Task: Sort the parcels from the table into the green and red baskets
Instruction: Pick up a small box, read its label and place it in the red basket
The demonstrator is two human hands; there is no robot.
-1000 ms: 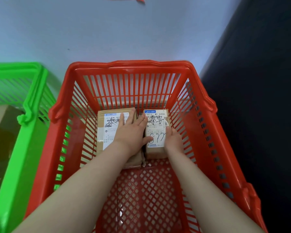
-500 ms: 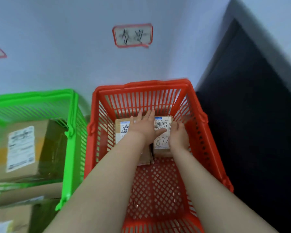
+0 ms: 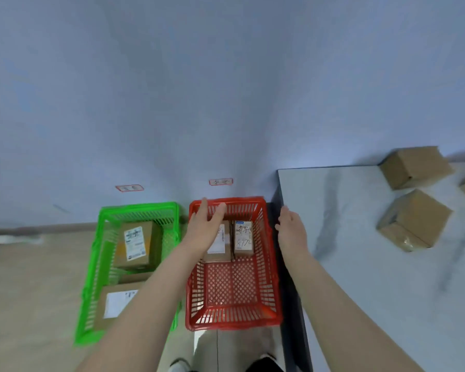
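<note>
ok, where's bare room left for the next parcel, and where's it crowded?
Red basket: the near half of its mesh floor is bare, between the labelled parcels at the far wall and the near wall. Table: bare from its left edge to the cardboard boxes. Green basket is crowded: large parcels cover most of its floor.

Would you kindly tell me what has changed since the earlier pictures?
Both hands let go and rose out of the red basket: the left hand hovers open above it, the right hand swung toward the table. The left parcel and right parcel stay side by side at the basket's far end.
</note>
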